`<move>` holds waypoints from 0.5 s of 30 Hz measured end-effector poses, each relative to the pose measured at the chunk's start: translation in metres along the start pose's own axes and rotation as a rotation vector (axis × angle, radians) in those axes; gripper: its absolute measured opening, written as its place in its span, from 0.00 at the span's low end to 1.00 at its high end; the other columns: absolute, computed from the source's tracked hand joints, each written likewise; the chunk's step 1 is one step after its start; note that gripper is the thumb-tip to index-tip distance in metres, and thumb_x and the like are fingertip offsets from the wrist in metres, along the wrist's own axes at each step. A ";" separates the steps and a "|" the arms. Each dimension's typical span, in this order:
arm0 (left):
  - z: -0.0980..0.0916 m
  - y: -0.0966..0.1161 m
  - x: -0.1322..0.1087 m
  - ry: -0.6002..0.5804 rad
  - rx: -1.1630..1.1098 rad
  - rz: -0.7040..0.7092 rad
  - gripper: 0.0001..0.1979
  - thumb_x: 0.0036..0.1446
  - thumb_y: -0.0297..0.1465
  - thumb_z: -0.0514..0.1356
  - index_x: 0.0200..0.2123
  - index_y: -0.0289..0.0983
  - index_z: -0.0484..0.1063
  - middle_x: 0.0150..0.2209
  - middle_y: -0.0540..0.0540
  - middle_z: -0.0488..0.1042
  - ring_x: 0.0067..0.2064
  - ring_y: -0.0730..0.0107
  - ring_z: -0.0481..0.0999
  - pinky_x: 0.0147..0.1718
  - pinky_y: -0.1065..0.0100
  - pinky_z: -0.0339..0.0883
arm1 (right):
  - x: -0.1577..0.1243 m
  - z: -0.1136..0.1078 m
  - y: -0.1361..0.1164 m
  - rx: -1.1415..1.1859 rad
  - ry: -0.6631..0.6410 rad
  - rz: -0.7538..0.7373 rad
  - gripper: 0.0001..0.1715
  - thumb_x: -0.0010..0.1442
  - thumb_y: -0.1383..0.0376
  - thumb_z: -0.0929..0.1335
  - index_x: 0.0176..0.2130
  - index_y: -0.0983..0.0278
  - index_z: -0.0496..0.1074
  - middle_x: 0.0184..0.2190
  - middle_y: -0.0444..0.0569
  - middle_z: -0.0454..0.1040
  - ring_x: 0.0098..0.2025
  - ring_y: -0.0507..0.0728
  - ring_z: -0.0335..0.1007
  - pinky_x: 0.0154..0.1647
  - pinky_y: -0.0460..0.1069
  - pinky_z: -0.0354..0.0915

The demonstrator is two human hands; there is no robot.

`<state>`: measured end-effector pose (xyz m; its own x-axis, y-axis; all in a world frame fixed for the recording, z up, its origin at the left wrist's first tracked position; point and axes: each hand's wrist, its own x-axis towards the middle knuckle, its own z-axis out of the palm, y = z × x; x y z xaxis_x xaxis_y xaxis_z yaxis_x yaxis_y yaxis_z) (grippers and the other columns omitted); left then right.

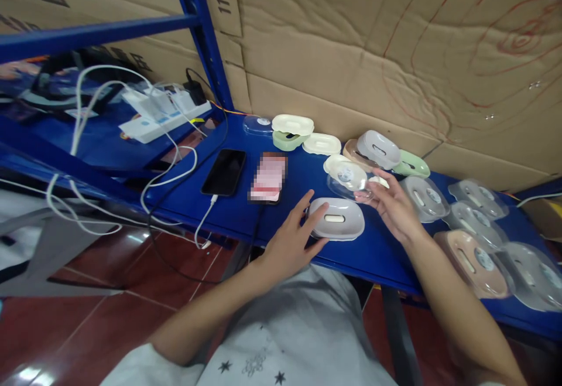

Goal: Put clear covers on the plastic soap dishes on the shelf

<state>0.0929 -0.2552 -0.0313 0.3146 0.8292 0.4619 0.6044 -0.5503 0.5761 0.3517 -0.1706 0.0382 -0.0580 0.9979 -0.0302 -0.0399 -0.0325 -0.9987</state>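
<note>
A pale grey oval dish (346, 229) with a white bar in its slot lies near the table's front edge. My left hand (295, 235) is open, fingers spread around and over the dish's left end; I cannot tell how firmly they touch it. Just beyond the dish, my right hand (393, 205) grips the right end of a clear plastic lid (345, 173) with a round label. That lid is tilted above the table, with a cream dish (332, 162) partly behind it. A small white piece (379, 182) shows by my right fingers, and its hold is unclear.
On the blue table (302, 184), a black phone (225, 172) and a lit phone (267, 178) lie left. Cream and green dishes (293, 125) line the back. Several clear-lidded dishes (474, 263) stand right. Cables run from a power strip (153, 123); cardboard (329, 52) walls the back.
</note>
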 end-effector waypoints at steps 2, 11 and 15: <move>0.000 0.000 0.000 -0.008 0.012 0.003 0.40 0.68 0.34 0.67 0.76 0.48 0.52 0.79 0.34 0.48 0.75 0.43 0.64 0.65 0.44 0.74 | -0.001 -0.008 0.003 0.065 0.043 0.038 0.31 0.56 0.52 0.80 0.55 0.54 0.72 0.43 0.44 0.84 0.41 0.56 0.84 0.48 0.54 0.81; -0.002 -0.002 0.002 -0.043 0.051 0.058 0.37 0.71 0.34 0.64 0.77 0.46 0.53 0.76 0.32 0.56 0.74 0.43 0.64 0.66 0.41 0.71 | -0.004 -0.009 0.014 -0.433 -0.102 -0.088 0.27 0.67 0.45 0.72 0.57 0.56 0.79 0.56 0.55 0.78 0.41 0.59 0.81 0.40 0.57 0.81; -0.003 -0.001 0.003 -0.052 0.048 0.052 0.34 0.72 0.34 0.62 0.76 0.47 0.55 0.75 0.33 0.58 0.74 0.44 0.64 0.67 0.40 0.69 | -0.015 -0.010 0.023 -0.881 -0.093 -0.458 0.27 0.75 0.48 0.64 0.66 0.52 0.74 0.68 0.56 0.70 0.70 0.68 0.68 0.71 0.69 0.66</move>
<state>0.0904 -0.2523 -0.0285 0.3835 0.8041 0.4543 0.6200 -0.5887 0.5187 0.3619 -0.1856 0.0150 -0.3018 0.8941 0.3309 0.6745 0.4455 -0.5886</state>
